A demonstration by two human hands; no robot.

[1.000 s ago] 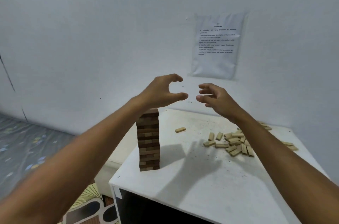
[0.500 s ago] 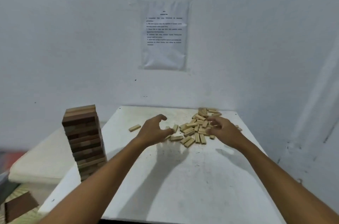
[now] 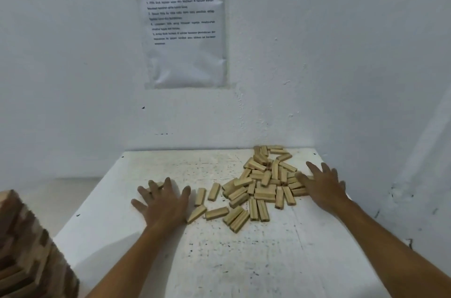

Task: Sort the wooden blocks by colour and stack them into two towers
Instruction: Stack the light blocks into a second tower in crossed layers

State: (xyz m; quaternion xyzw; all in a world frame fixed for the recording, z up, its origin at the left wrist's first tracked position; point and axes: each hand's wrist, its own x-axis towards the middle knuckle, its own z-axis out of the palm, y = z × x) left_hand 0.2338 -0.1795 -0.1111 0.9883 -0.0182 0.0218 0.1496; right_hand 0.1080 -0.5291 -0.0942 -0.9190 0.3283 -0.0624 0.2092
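Observation:
A loose heap of light wooden blocks lies on the far right part of the white table. My left hand lies flat, fingers spread, left of the heap, and its fingertips cover a single light block. My right hand is spread flat against the heap's right edge, touching the outer blocks. Neither hand holds a block. A blurred tower of dark and light blocks stands at the table's near left corner, cut off by the frame edge.
A printed sheet hangs on the white wall behind the table. The table's back edge meets that wall, and another wall runs close along its right side. A lower pale surface lies left of the table.
The view swung right and down, from the tower to the heap. Both hands dropped from mid-air to the table and flattened on either side of the light blocks.

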